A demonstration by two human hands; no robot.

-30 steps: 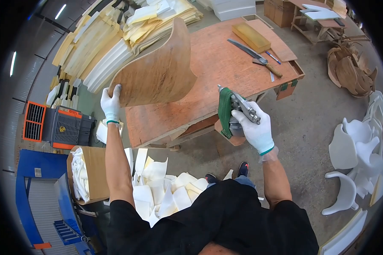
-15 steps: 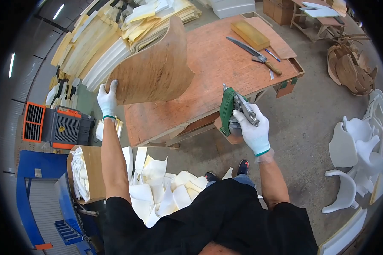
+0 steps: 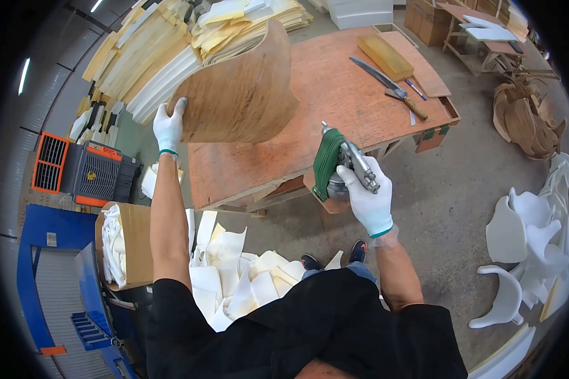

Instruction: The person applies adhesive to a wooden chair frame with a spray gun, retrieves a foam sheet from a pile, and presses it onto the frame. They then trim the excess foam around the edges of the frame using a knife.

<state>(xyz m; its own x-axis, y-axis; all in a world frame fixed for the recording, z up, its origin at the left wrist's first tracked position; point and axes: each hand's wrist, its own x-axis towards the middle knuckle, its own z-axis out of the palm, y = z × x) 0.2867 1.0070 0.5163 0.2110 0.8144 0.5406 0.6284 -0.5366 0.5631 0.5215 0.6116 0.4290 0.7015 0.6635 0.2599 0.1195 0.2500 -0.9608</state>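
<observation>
My left hand point(image 3: 169, 127), in a white glove, grips the left edge of a curved plywood shell point(image 3: 240, 95). The shell is held up over the left part of the wooden workbench point(image 3: 310, 82), its brown face towards me. In my gloved right hand point(image 3: 370, 199) is a metal spray gun point(image 3: 359, 165) with green webbing point(image 3: 329, 161) around its front. Its nozzle points up and away, near the bench's front edge. My right fingers wrap the gun's body; part of its cup is hidden behind the hand and webbing.
On the bench lie a yellow foam block point(image 3: 385, 57), a long knife point(image 3: 373, 71) and a blue pen point(image 3: 416, 90). Foam sheets point(image 3: 253, 25) are stacked behind. White offcuts point(image 3: 240, 271) cover the floor below; white shells point(image 3: 506, 230) and brown shells point(image 3: 528, 120) lie right.
The spray gun has shifted slightly left and its nozzle has risen a little. The plywood shell appears slightly higher and further right, while the whole view has also shifted.
</observation>
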